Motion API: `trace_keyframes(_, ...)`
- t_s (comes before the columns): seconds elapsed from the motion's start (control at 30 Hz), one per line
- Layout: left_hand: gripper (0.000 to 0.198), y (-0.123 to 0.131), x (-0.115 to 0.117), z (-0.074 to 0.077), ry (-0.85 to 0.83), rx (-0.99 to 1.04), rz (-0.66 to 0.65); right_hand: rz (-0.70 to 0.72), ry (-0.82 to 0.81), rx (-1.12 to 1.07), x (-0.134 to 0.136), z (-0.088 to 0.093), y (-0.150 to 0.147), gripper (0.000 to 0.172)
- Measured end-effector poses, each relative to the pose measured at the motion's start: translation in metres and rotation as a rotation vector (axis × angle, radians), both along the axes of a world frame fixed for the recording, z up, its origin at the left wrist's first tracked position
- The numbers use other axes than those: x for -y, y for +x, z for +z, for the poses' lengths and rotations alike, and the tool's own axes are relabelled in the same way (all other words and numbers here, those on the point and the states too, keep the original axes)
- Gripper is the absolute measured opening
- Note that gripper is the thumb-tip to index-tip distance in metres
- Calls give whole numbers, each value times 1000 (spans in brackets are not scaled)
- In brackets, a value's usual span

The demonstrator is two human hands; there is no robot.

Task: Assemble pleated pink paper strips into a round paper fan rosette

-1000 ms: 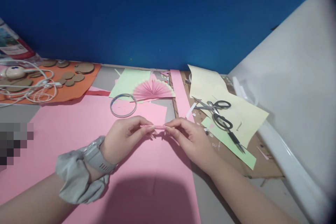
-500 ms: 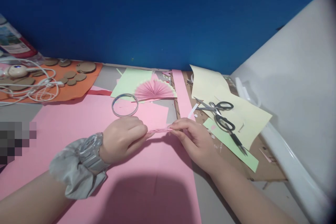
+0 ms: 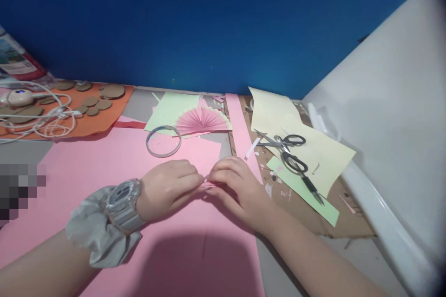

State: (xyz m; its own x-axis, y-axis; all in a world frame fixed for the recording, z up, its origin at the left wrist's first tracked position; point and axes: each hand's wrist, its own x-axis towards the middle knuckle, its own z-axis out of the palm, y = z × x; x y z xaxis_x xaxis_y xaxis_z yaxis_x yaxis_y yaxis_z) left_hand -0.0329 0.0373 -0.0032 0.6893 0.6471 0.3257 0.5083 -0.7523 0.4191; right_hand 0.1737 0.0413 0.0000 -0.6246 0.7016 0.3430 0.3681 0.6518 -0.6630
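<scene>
My left hand [image 3: 170, 188] and my right hand [image 3: 235, 188] meet over a large pink paper sheet [image 3: 146, 222]. Both pinch a small folded pink paper strip [image 3: 208, 184], which shows only as a sliver between the fingertips. The fingers of both hands are closed on it. A grey watch [image 3: 121, 202] and a grey scrunchie [image 3: 94, 234] sit on my left wrist.
A clear tape ring [image 3: 163, 140] and a pink pleated paper fan [image 3: 202, 120] lie beyond the hands. Two pairs of scissors [image 3: 291, 148] rest on yellow and green paper at the right. An orange sheet [image 3: 104, 118] with cardboard discs and white cables lies at the left. A blue wall stands behind.
My hands have drawn together, so the pink strip between them now looks much shorter. They have also dropped closer to the pink sheet.
</scene>
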Motion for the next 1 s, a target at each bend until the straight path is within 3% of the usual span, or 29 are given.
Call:
trace_keyframes(0.23, 20, 1, 3, 1, -86, -24, 26, 40, -7, 147, -4, 2, 3, 7)
trace_keyframes(0.47, 22, 2, 2, 3, -81, 15, -12, 32, 309, 216, 0, -5, 1, 14)
trace_keyframes(0.7, 23, -3, 1, 6, -123, 35, 59, -15, 47, 101, -5, 4, 7, 10)
trace_keyframes(1.0, 26, -5, 0, 11, -158, 59, 180, -177, -130, 35, -6, 3, 9, 8)
